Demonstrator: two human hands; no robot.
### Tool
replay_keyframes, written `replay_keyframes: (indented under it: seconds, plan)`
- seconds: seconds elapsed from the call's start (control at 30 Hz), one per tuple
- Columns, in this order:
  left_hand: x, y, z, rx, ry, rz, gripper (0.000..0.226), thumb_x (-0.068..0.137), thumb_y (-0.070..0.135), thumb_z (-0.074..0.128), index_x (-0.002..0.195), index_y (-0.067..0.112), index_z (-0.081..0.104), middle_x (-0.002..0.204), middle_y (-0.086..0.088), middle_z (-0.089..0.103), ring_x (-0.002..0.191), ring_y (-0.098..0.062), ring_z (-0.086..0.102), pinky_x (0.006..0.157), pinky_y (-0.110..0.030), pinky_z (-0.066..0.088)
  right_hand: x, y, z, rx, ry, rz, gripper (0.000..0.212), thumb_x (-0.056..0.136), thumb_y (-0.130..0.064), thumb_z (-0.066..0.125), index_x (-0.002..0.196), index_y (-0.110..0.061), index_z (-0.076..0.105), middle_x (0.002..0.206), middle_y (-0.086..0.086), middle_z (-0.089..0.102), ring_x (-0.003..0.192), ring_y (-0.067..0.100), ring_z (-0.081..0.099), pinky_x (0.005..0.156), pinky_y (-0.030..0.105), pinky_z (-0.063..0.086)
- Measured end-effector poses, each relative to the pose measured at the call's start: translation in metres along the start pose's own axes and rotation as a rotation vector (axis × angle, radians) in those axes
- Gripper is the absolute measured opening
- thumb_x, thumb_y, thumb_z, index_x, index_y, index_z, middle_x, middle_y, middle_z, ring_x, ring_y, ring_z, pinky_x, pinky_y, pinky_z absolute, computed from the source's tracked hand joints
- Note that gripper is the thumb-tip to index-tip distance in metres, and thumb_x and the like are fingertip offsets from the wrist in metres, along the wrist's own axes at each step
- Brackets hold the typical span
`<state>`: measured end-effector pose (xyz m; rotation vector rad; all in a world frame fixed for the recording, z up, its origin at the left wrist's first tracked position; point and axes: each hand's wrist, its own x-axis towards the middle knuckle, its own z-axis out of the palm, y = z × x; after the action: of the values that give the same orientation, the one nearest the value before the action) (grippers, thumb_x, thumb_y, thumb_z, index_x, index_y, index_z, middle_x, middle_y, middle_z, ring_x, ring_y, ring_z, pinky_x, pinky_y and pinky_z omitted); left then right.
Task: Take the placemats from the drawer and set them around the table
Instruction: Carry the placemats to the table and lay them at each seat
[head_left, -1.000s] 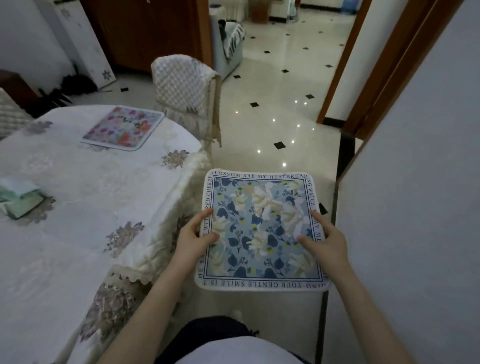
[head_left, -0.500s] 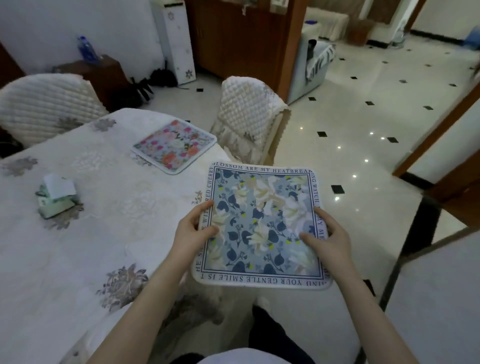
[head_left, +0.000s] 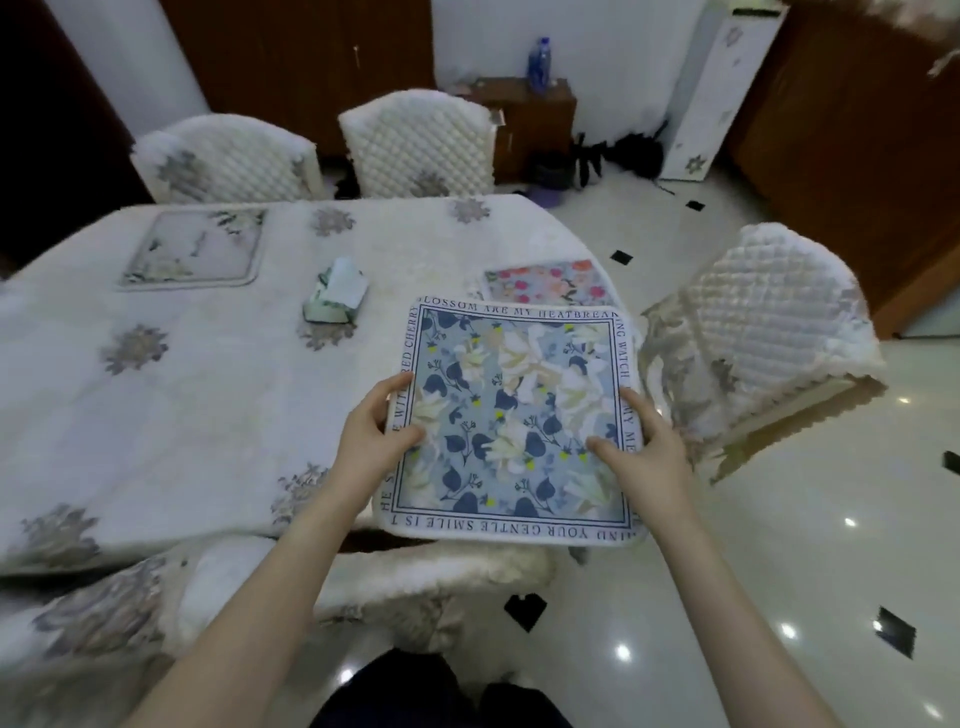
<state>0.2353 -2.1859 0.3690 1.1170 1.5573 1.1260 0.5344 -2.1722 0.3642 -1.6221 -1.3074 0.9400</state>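
Observation:
I hold a square blue placemat (head_left: 511, 415) with white flowers and a lettered border flat over the table's near right edge. My left hand (head_left: 376, 439) grips its left side, thumb on top. My right hand (head_left: 641, 457) grips its right side the same way. A pink floral placemat (head_left: 548, 283) lies on the table (head_left: 182, 395) at the right end, partly hidden behind the blue one. A pale placemat (head_left: 195, 249) lies flat at the far left of the table.
A tissue pack (head_left: 335, 293) sits mid-table. Quilted chairs stand at the far side (head_left: 418, 145), far left (head_left: 223, 161), the right end (head_left: 769, 322) and right below me (head_left: 363, 577). A wooden cabinet (head_left: 524, 114) with a blue bottle stands behind.
My view has swung left from the hallway to face the table. The blue placemat, held in both hands, now hangs over the table's edge instead of over the floor.

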Motion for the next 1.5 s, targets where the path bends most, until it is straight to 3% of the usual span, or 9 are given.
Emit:
replay_keyframes:
  seconds: [0.07,0.27,0.67,0.8,0.9,1.0,1.13,1.3,1.5]
  plan:
    - [0.009,-0.012,-0.015,0.005,0.073,-0.021,0.059,0.084,-0.005,0.063,0.132,0.027,0.055,0.106,0.001,0.069,0.076,-0.007,0.067,0.065,-0.02,0.056,0.021,-0.001,0.027,0.007,-0.057,-0.012,0.071,0.078,-0.008,0.078,0.141,-0.024,0.05,0.134,-0.016,0.049,0.124,0.0,0.044,0.084,-0.004,0.038]
    - [0.042,-0.064,-0.057,0.008,0.151,-0.141,0.061,0.084,-0.006,0.061,0.132,0.03,0.053,0.114,0.003,0.068,0.09,-0.008,0.069,0.07,-0.023,0.057,0.061,0.017,0.112,-0.056,-0.18,0.028,0.074,0.077,-0.011,0.078,0.143,-0.023,0.046,0.142,-0.006,0.052,0.129,0.014,0.05,0.109,0.041,0.043]
    - [0.115,-0.156,-0.102,0.113,0.043,-0.272,0.063,0.083,-0.001,0.069,0.136,0.028,0.049,0.121,-0.004,0.065,0.102,-0.021,0.066,0.068,-0.02,0.057,0.1,0.06,0.211,-0.244,-0.268,0.094,0.074,0.084,-0.015,0.075,0.148,-0.017,0.039,0.148,0.0,0.044,0.137,0.016,0.039,0.106,0.021,0.029]
    - [0.115,-0.175,-0.103,0.235,0.013,-0.262,0.065,0.083,0.008,0.071,0.14,0.029,0.046,0.133,0.001,0.06,0.118,-0.021,0.059,0.095,-0.03,0.053,0.096,0.071,0.213,-0.288,-0.267,0.111,0.076,0.083,-0.016,0.075,0.149,-0.017,0.037,0.144,0.004,0.046,0.133,0.018,0.041,0.104,0.021,0.028]
    - [0.114,-0.179,-0.099,0.363,0.062,-0.226,0.065,0.085,0.01,0.071,0.143,0.023,0.044,0.132,-0.001,0.061,0.11,-0.018,0.06,0.087,-0.008,0.043,0.094,0.08,0.214,-0.364,-0.289,0.088,0.077,0.084,-0.023,0.074,0.15,-0.017,0.034,0.136,0.008,0.045,0.124,0.019,0.044,0.1,0.022,0.029]
    - [0.115,-0.181,-0.095,0.629,0.06,-0.209,0.063,0.084,0.018,0.071,0.142,0.018,0.046,0.124,-0.011,0.056,0.115,-0.03,0.049,0.092,-0.029,0.038,0.096,0.087,0.214,-0.472,-0.341,0.041,0.075,0.085,-0.025,0.072,0.149,-0.012,0.034,0.13,0.013,0.036,0.113,0.018,0.042,0.099,0.021,0.029]
    - [0.114,-0.182,-0.087,1.028,0.052,-0.053,0.061,0.083,0.029,0.067,0.14,0.015,0.048,0.144,-0.02,0.04,0.133,-0.038,0.034,0.105,-0.047,0.031,0.102,0.093,0.214,-0.784,-0.33,-0.284,0.063,0.085,-0.036,0.062,0.14,-0.009,0.046,0.141,0.024,0.037,0.126,0.038,0.038,0.106,0.048,0.038]
    - [0.117,-0.202,-0.07,1.21,-0.2,0.121,0.059,0.1,0.042,0.029,0.154,0.018,0.023,0.161,-0.009,0.019,0.149,-0.025,0.014,0.12,-0.044,0.006,0.102,0.105,0.236,-0.928,-0.52,-0.454,0.058,0.1,-0.039,0.033,0.153,-0.016,0.027,0.159,0.008,0.028,0.148,0.024,0.02,0.121,0.041,0.011]
    - [0.137,-0.177,-0.062,1.176,-0.101,0.144,0.056,0.099,0.039,0.027,0.15,0.016,0.034,0.155,-0.009,0.034,0.144,-0.028,0.03,0.12,-0.043,0.006,0.121,0.083,0.253,-0.867,-0.469,-0.428,0.052,0.1,-0.03,0.032,0.146,-0.01,0.039,0.151,0.012,0.04,0.142,0.03,0.033,0.119,0.046,0.02]
